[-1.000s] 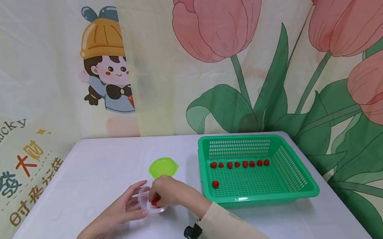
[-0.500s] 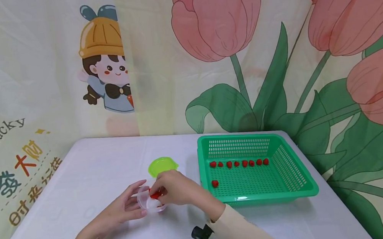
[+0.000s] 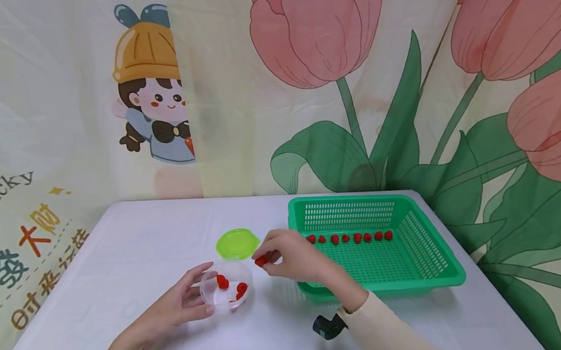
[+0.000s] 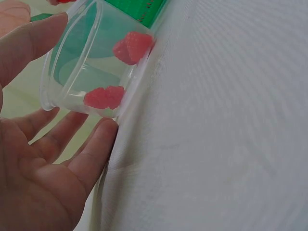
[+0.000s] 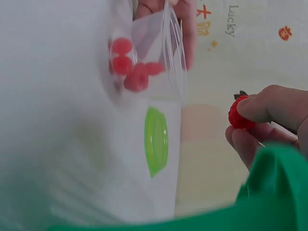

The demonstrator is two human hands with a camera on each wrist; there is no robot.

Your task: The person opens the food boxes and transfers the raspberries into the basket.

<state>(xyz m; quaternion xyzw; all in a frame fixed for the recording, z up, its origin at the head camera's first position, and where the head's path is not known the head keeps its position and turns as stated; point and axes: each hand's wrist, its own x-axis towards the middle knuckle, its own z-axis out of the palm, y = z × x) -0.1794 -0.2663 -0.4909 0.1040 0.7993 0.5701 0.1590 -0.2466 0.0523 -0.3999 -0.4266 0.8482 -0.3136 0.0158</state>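
A clear plastic cup (image 3: 216, 298) stands on the table with several red raspberries (image 3: 222, 282) inside. My left hand (image 3: 183, 301) holds it from the left, thumb on the near side and fingers on the far side; the left wrist view has the fingertips against its wall. Between thumb and fingers, my right hand (image 3: 296, 257) pinches one raspberry (image 5: 240, 113) with a dark leafy top, above the gap between cup and basket. The green basket (image 3: 377, 288) has a row of raspberries (image 3: 357, 238) along its far side. My right hand hides the basket's near left part.
A lime-green lid (image 3: 237, 243) lies behind the cup. Both objects and the basket rest on a white-covered table (image 3: 164, 231), with a printed curtain (image 3: 231, 89) behind it. Black wrist cameras (image 3: 328, 327) stick out from the sleeves.
My right hand has come up out of the cup with a raspberry and moved right toward the basket. The left hand and the cup have stayed in place.
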